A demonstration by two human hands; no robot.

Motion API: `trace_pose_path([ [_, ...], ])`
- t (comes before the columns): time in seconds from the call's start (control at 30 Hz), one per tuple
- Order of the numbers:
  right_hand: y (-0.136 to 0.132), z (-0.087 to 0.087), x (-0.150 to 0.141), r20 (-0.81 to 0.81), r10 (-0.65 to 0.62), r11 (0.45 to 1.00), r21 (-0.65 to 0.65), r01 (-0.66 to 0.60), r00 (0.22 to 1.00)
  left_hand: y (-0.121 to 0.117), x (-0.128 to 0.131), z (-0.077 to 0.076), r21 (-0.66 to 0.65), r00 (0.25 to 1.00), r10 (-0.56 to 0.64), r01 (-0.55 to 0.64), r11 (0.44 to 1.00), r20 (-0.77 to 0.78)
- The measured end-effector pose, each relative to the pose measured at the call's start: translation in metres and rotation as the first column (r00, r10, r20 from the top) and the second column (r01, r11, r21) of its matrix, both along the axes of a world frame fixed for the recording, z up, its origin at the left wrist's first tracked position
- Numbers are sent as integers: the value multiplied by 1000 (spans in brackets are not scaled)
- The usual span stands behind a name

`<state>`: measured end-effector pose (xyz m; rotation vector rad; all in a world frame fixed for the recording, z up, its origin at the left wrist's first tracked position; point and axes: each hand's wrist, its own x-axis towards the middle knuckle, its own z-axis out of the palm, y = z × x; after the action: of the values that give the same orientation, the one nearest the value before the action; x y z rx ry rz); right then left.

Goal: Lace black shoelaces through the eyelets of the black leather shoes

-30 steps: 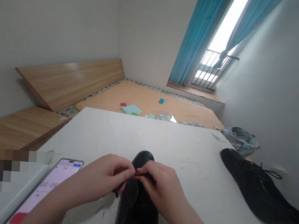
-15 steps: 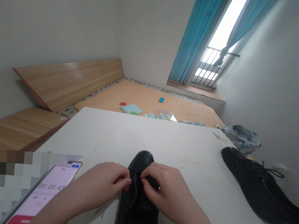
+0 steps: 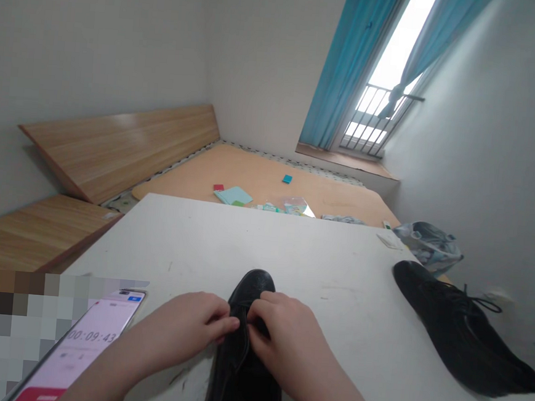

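- Pinching narrowly at the near shoe [image 3: 257, 280]: left hand [image 3: 192, 327], right hand [image 3: 287, 335]; cannot tell what's held.
- Near shoe: no bow visible.
- Worktop's [image 3: 199, 238] right edge: laced shoe [image 3: 463, 352], bow [image 3: 488, 304] tied.

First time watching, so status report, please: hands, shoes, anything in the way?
Both hands at near shoe, fingertips on its upper. Other shoe off right, laces tied. Phone left, partly behind left forearm.

We count two black shoes [image 3: 458, 333], one phone [image 3: 94, 335], one white table [image 3: 300, 252], two blue curtains [image 3: 347, 71], one window [image 3: 397, 47], two wood-grain panels [image 3: 128, 146], one small red item [image 3: 218, 187] and one small blue item [image 3: 287, 179].
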<state>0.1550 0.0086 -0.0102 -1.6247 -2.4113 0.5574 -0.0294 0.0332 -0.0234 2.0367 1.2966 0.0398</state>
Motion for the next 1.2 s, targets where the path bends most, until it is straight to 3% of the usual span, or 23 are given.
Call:
trace_pose_path([
  [0.1, 1, 9, 12, -299, -94, 996, -28, 89, 950, -1, -1, 3, 12, 992, 68, -70, 997, 110],
  [0.23, -5, 26, 26, -705, -140, 981, -3, 194, 695, 1, 1, 9, 1, 934, 167, -176, 984, 315],
  [0.37, -17, 35, 29, -838, -121, 983, -27, 181, 532, 0, 2, 15, 158, 867, 196, -297, 942, 459],
  [0.47, -21, 38, 25, -880, -127, 991, -94, 95, 457, -6, 3, 19, 326, 821, 54, -284, 902, 568],
  [0.53, -20, 40, 21, -876, -138, 990, -128, 53, 462, -11, 5, 21, 307, 754, -45, -211, 928, 655],
  [0.63, -18, 43, 14, -796, -104, 994, -94, 49, 596, -17, 9, 23, 220, 693, -35, -181, 959, 720],
  [0.73, -16, 43, 11, -672, -60, 998, -15, 67, 739, -20, 13, 21, 211, 724, 32, -243, 947, 689],
  [0.83, -15, 39, 11, -590, -60, 996, 12, 83, 805, -19, 14, 18, 246, 779, 35, -240, 939, 626],
  [0.97, -15, 34, 13, -521, -69, 994, 34, 101, 850, -16, 13, 16, 362, 838, -14, -221, 906, 546],
  [1.07, -16, 31, 13, -517, -67, 993, 52, 110, 853, -12, 12, 15, 434, 839, -86, -187, 882, 537],
  [1.2, -15, 23, 15, -657, -89, 993, -4, 115, 749, -9, 10, 13, 429, 812, -60, -242, 870, 580],
])
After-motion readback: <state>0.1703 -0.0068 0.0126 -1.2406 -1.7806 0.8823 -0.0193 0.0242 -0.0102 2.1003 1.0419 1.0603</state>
